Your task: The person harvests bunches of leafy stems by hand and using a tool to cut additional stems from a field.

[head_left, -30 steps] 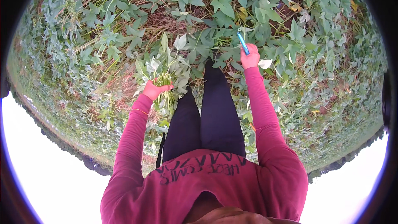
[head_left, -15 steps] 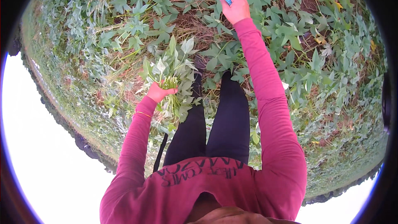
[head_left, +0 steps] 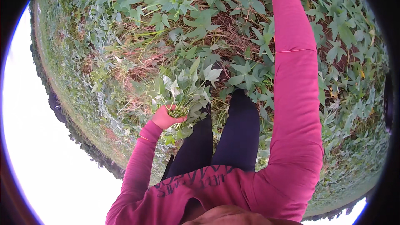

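My left hand (head_left: 166,117) is closed round the stems of a bunch of green leafy vines (head_left: 185,89), held beside my left thigh. The leaves fan out above the fist. My right arm in a pink sleeve (head_left: 293,79) reaches straight up and out of the top of the picture, so my right hand and the blue-handled tool it held a moment ago are hidden. My dark trouser legs (head_left: 225,137) stand among the plants.
Dense low green vines (head_left: 200,12) with lobed leaves cover the ground all round. Patches of dry brown stems and grass (head_left: 133,64) lie in front of my legs. The field's edge and bright sky curve along the left.
My right arm has stretched forward and its hand with the blue tool has left the picture at the top. The left hand keeps its bunch of leaves in about the same place.
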{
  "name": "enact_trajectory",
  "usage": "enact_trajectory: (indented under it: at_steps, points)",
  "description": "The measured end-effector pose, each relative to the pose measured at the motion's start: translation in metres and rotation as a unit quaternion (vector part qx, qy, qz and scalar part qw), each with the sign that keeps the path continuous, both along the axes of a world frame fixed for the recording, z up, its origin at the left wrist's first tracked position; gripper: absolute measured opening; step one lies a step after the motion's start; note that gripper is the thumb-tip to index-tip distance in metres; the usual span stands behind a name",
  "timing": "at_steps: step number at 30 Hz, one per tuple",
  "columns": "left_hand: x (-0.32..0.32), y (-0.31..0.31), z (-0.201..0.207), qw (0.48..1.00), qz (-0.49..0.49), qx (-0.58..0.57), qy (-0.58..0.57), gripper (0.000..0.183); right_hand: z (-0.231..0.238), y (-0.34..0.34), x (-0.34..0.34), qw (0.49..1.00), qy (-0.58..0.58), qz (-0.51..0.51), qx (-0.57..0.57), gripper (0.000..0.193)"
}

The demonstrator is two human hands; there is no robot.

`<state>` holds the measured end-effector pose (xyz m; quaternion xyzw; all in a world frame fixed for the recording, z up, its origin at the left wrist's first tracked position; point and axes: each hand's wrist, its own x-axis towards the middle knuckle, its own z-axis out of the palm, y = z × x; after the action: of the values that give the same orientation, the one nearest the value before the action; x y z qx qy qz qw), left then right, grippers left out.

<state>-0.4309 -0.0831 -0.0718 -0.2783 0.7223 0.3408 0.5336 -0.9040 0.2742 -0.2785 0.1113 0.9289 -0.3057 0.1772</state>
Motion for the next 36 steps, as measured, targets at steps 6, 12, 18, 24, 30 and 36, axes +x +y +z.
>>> enact_trajectory:
  at_steps: [6, 12, 18, 24, 30, 36]
  points:
    - [-0.014, -0.004, -0.003, 0.984, 0.167, 0.049, 0.032, 0.048, 0.022, -0.03, 0.231, 0.937, 0.291, 0.165, -0.098, 0.036]
    - [-0.103, 0.056, -0.043, 0.971, 0.18, 0.086, 0.129, 0.038, 0.148, 0.034, 0.402, 0.961, 0.249, 0.08, -0.092, 0.034]
    - [-0.172, 0.267, -0.048, 0.965, 0.104, 0.213, 0.11, 0.059, 0.226, 0.049, 0.439, 0.96, 0.262, 0.039, -0.09, 0.023]
    - [-0.147, 0.307, -0.079, 0.98, -0.048, 0.138, 0.133, 0.062, 0.285, 0.109, 0.434, 0.921, 0.111, 0.04, -0.371, 0.03]
    - [-0.123, 0.295, -0.058, 0.979, 0.018, 0.155, 0.131, 0.053, 0.191, 0.222, 0.387, 0.964, -0.126, -0.131, 0.194, 0.055]
    - [-0.122, 0.321, -0.021, 0.97, 0.064, 0.183, 0.15, 0.052, 0.102, 0.274, 0.384, 0.932, -0.234, -0.172, 0.219, 0.045]
